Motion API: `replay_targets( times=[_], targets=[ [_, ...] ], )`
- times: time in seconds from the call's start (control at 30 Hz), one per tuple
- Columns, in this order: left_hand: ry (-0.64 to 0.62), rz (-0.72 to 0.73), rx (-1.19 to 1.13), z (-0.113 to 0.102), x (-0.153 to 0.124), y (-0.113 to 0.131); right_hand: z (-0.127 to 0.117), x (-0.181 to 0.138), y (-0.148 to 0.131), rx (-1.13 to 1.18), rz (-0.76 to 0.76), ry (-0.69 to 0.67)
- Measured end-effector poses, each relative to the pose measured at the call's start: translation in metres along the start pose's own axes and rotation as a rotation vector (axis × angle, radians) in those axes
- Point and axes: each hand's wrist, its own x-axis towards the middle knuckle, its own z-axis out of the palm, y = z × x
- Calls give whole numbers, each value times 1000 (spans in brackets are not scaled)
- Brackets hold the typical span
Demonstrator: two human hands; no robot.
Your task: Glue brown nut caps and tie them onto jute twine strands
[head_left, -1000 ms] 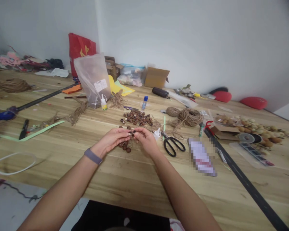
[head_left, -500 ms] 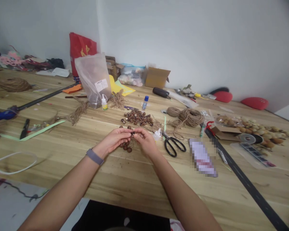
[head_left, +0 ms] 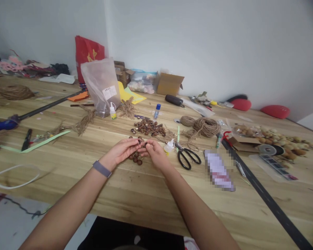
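My left hand (head_left: 123, 151) is closed in a loose pinch on a small dark brown nutshell (head_left: 139, 141). Close beside it, my right hand (head_left: 155, 153) pinches another small dark nutshell (head_left: 146, 143) between thumb and fingers. Below and partly behind the hands lie several round brown shells (head_left: 139, 161). A heap of cracked brown nutshells (head_left: 152, 128) spreads just beyond my fingertips. To the right of my right hand stands a small white glue bottle (head_left: 169, 147), with black-handled scissors (head_left: 189, 158) next to it.
Farther back are a glue stick (head_left: 157, 111), a second glue bottle (head_left: 113, 111), a translucent bag (head_left: 97, 83) and a jute rope coil (head_left: 206, 126). Dried round pods (head_left: 284, 140) are heaped at the right. A dark strip (head_left: 266, 194) crosses the table's right side.
My hands have come slightly apart, and a gap now shows between the dark pieces at their fingertips. The right hand moved a little down, uncovering more of the glue bottle.
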Motion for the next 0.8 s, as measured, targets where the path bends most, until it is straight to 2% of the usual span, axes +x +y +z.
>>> replay_targets(
  times=[0.07, 0.17, 0.53, 0.7, 0.8],
  targets=[
    [14, 14, 18, -1, 1, 0, 2, -1, 2, 62, 39, -37],
    [26, 33, 59, -4, 2, 1, 2, -1, 4, 106, 29, -23],
    [103, 54, 204, -17, 4, 13, -2, 0, 3, 21, -22, 76],
    [30, 8, 174, -15, 1, 12, 0, -1, 2, 31, -17, 51],
    [28, 4, 149, -12, 0, 9, 2, -1, 1, 18, -16, 36]
  ],
)
